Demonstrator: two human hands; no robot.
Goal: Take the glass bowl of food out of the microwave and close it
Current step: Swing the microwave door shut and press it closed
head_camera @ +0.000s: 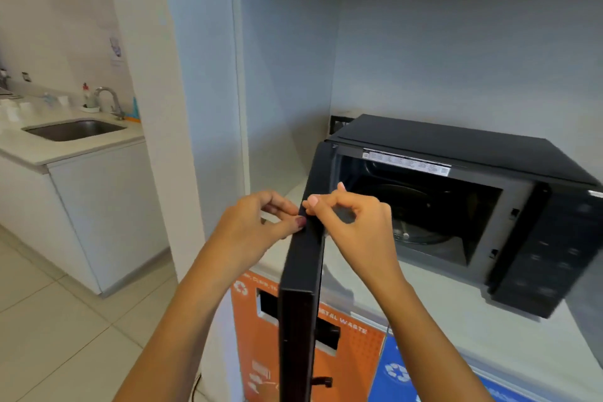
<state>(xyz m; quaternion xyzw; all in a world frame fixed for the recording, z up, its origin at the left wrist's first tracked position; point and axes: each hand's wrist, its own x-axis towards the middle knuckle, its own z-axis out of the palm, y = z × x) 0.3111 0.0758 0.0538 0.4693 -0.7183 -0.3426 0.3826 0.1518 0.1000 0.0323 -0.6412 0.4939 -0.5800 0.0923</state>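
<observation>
A black microwave point(456, 147) sits in a white wall niche on a pale counter. Its door point(300, 287) stands wide open, swung toward me, seen edge-on. My left hand point(257, 222) touches the door's top edge from the left, thumb against it. My right hand point(352, 222) pinches the same edge from the right, fingers curled over it. The cavity point(424, 215) is dark; a round turntable shows inside. No glass bowl is visible in the cavity or anywhere else in view.
Below the counter point(456, 320) are an orange waste bin front point(346, 362) and a blue one point(401, 372). At the far left a white counter holds a steel sink point(75, 129) with a faucet point(111, 101). Tiled floor point(65, 320) lies at lower left.
</observation>
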